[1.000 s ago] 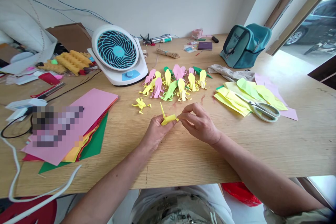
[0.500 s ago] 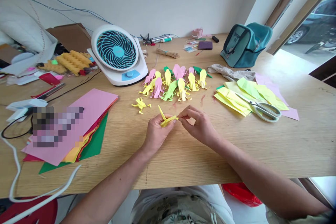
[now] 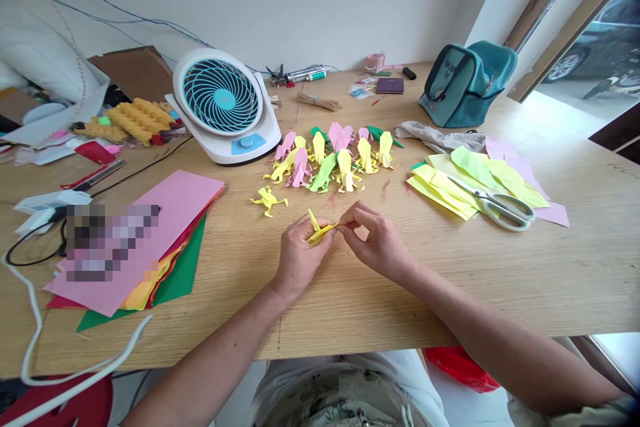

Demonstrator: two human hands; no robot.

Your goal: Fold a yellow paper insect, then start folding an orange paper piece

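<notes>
A folded piece of yellow paper is held above the table between my two hands. My left hand is closed around its body, with one narrow strip sticking up past the fingers. At its right tip, the thumb and forefinger of my right hand pinch the thin end. Just behind my left hand lies a yellow origami frog with spread legs. Farther back, several folded paper figures in yellow, pink and green sit in a cluster.
Left of my hands lies a stack of coloured paper, with a white fan behind it. To the right, scissors rest on yellow sheets. A teal bag stands at the back right, near a grey cloth.
The upright yellow strip has shifted slightly right and tilts a little differently in my left hand. My right hand keeps its pinch at the tip, almost unmoved.
</notes>
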